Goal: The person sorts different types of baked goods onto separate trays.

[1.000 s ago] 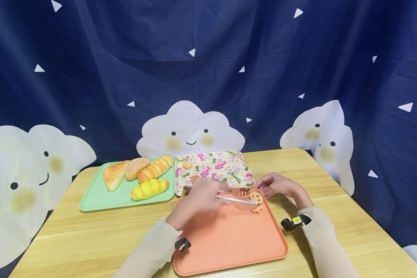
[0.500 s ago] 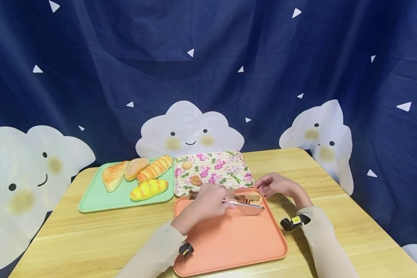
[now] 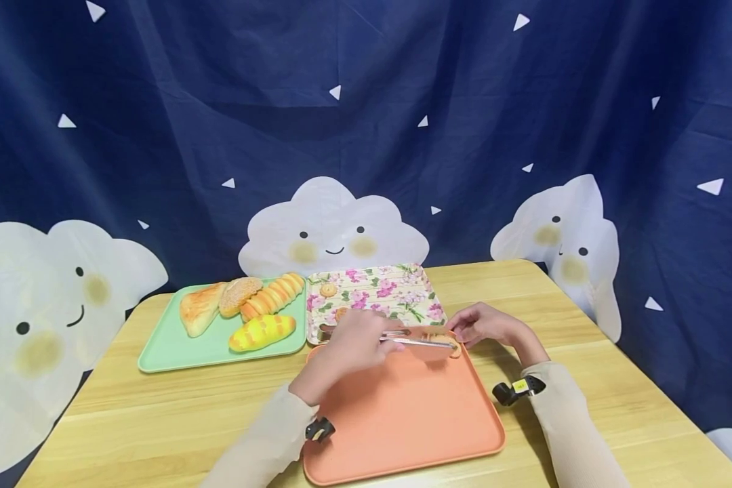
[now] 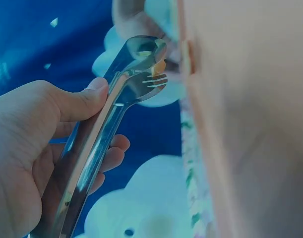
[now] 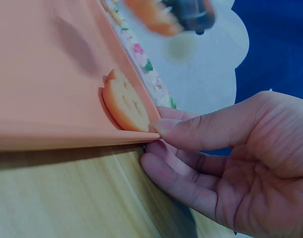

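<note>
My left hand (image 3: 355,344) grips a pair of metal tongs (image 4: 87,158), thumb on one arm and fingers on the other. One tong head is slotted like a fork. Between the heads shows a small orange-tan piece (image 4: 159,68); a blurred orange-tan piece (image 5: 156,19) also hangs by the tong tips in the right wrist view. Below lies a tan biscuit (image 5: 125,101) with holes, in the far right corner of the orange tray (image 3: 402,427). My right hand (image 3: 486,324) pinches the tray's rim at that corner, thumb on top.
Behind the orange tray lies a flowered tray (image 3: 402,291), with a small round biscuit (image 3: 328,290) and another biscuit (image 3: 340,313) partly hidden by my left hand. A green tray (image 3: 177,349) at left holds several breads (image 3: 262,332). A dark blue curtain (image 3: 366,102) hangs behind the table.
The tongs dipped toward the biscuits in the tray's corner half a second ago, then rose and moved slightly back and left. My right hand has stayed at the corner.
</note>
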A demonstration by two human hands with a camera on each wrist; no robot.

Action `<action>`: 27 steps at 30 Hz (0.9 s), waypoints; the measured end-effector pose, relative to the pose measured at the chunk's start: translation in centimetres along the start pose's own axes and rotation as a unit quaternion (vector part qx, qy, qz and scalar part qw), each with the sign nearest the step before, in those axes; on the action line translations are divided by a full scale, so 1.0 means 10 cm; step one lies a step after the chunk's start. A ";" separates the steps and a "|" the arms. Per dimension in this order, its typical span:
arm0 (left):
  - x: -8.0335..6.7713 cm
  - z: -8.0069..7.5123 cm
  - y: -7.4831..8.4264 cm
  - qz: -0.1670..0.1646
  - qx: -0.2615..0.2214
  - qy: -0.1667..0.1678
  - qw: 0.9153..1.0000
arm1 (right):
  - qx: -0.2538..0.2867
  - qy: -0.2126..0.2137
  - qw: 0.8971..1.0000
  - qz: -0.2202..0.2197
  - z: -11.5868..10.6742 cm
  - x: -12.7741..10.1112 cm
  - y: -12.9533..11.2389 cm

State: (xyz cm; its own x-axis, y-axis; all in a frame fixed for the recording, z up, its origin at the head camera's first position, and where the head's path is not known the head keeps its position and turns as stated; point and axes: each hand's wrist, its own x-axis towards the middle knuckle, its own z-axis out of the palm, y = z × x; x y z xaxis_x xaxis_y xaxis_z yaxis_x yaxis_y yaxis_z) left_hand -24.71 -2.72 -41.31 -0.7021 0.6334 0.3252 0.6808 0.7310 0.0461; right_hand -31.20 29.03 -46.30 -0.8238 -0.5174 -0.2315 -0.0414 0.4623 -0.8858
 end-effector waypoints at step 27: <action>-0.15 -0.04 -0.83 -0.173 0.004 -0.033 0.984 | -0.011 -0.007 1.000 -0.006 -0.02 0.00 0.02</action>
State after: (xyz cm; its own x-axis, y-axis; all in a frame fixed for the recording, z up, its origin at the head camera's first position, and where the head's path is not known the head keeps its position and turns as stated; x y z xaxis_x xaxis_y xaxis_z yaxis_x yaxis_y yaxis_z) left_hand -29.23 -9.77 -41.82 -0.9042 0.3608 0.2287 0.3967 0.9079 0.1358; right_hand -31.27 29.25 -46.36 -0.8154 -0.5326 -0.2271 -0.0637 0.4723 -0.8791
